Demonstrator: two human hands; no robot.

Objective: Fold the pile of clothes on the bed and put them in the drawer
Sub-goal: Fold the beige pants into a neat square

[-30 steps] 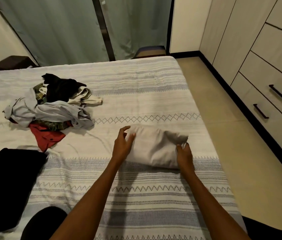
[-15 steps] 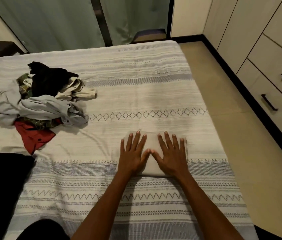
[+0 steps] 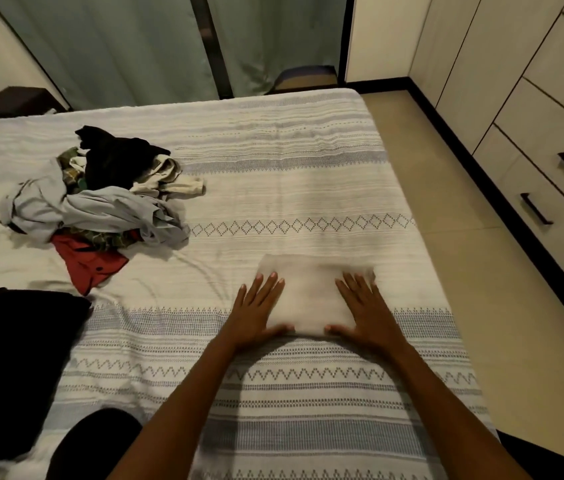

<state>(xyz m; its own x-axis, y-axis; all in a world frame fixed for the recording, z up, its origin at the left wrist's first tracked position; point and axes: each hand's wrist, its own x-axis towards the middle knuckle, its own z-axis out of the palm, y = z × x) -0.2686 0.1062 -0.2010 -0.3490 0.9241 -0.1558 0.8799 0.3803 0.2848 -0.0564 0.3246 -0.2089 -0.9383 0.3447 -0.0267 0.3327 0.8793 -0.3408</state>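
Note:
A folded white garment (image 3: 311,289) lies flat on the striped bed (image 3: 273,174) near its right edge. My left hand (image 3: 256,310) presses on the garment's left side with straight, spread fingers. My right hand (image 3: 365,311) presses flat on its right side, thumbs of both hands along the near edge. A loose pile of clothes (image 3: 100,199), grey, black, cream, patterned and red, sits at the bed's left. A folded black garment (image 3: 14,362) lies at the near left. Closed drawers (image 3: 550,188) with dark handles stand at the right.
Beige floor (image 3: 464,271) runs between the bed and the drawer unit. Green curtains (image 3: 135,46) hang behind the bed. A dark bedside table (image 3: 14,102) stands at the far left. My dark-clad knee (image 3: 93,441) shows at the bottom.
My hands went from holding the garment's two ends to pressing side by side on its middle, then slid apart to its left and right sides. The garment now lies flatter.

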